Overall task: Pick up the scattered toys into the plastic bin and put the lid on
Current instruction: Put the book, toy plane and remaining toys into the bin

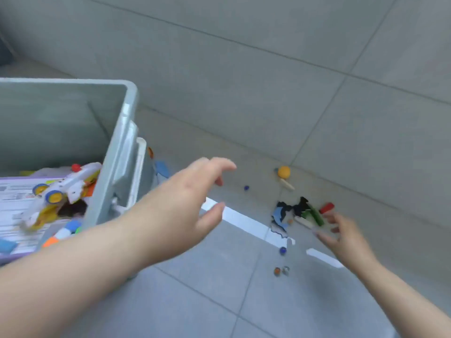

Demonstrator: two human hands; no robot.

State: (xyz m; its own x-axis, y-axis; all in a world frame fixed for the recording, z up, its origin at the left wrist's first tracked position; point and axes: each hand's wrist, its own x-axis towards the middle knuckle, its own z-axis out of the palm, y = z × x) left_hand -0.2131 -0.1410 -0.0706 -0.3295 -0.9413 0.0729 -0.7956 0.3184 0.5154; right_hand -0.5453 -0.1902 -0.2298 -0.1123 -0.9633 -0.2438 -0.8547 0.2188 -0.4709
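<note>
A grey plastic bin (114,152) stands at the left, holding a white-and-yellow toy vehicle (61,191), a printed box and other toys. My left hand (190,198) hovers beside the bin over the floor, fingers spread and empty. My right hand (341,235) is blurred, fingers loosely spread, just right of a small pile: blue-and-black puzzle pieces (283,215), a green block (316,214), a red block (327,207). An orange ball (283,172) with a pale stick lies farther off. Marbles (282,250) dot the floor. No lid can be made out.
Grey floor tiles spread all round, with bright strips of sunlight (244,220) across them. A blue piece (162,168) and a small orange thing (150,152) lie right beside the bin's outer wall. Two more small marbles (281,271) sit nearer to me.
</note>
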